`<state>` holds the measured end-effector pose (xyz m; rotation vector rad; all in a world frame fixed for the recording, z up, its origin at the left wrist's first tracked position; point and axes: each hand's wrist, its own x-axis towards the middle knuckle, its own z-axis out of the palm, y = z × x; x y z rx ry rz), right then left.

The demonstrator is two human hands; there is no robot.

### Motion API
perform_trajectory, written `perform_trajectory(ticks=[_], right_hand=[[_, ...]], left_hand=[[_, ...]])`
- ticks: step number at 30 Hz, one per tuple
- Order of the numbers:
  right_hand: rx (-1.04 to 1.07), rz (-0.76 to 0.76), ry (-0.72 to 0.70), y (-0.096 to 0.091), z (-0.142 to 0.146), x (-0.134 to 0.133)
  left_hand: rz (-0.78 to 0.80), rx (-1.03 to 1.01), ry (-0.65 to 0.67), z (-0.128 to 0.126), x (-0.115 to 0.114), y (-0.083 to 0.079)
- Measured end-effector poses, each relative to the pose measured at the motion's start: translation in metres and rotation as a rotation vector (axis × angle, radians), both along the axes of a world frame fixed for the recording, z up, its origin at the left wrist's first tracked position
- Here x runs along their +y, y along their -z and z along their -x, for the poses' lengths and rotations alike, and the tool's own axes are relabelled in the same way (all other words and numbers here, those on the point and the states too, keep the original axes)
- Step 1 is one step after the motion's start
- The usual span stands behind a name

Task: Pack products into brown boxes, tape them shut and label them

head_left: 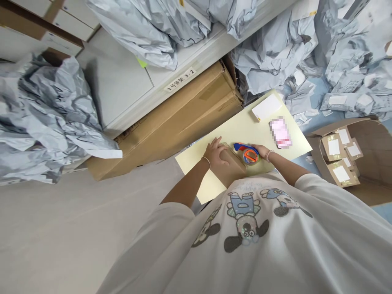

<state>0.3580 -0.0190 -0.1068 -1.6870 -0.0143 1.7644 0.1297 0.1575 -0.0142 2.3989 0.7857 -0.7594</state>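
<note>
A brown cardboard box lies on a pale yellow tabletop, close against my body. Across its left end rests my left hand, fingers spread, touching the cardboard. My right hand is wrapped round a tape dispenser, blue with an orange hub and a roll of tape. The dispenser is at the box's right side, by its edge. Some clear tape shows near the box's far end. How the tape meets the box is too small to tell.
Farther right on the table lie a white label stack and a blurred pink phone-like item. An open carton with several small labelled boxes stands at right. Grey shelving with plastic parcels borders the far side, above a long carton.
</note>
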Motion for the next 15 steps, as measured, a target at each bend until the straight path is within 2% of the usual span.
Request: perform_trajectory(ticks=[3, 6, 9, 13, 15], right_hand=[[-0.098, -0.008, -0.067, -0.004, -0.016, 0.017], [-0.119, -0.01, -0.084, -0.006, -0.033, 0.004], [-0.08, -0.001, -0.059, -0.008, -0.049, -0.045], [-0.088, 0.065, -0.052, -0.018, -0.07, -0.128], [-0.085, 0.087, -0.043, -0.025, -0.075, -0.153]], left_hand=[[-0.001, 0.009, -0.095, 0.007, -0.002, -0.001], [-0.002, -0.008, -0.179, 0.013, -0.003, -0.002], [-0.036, -0.007, -0.306, 0.024, 0.002, -0.004], [-0.146, 0.094, -0.608, 0.046, 0.012, -0.005], [-0.169, 0.108, -0.72, 0.056, 0.012, -0.003]])
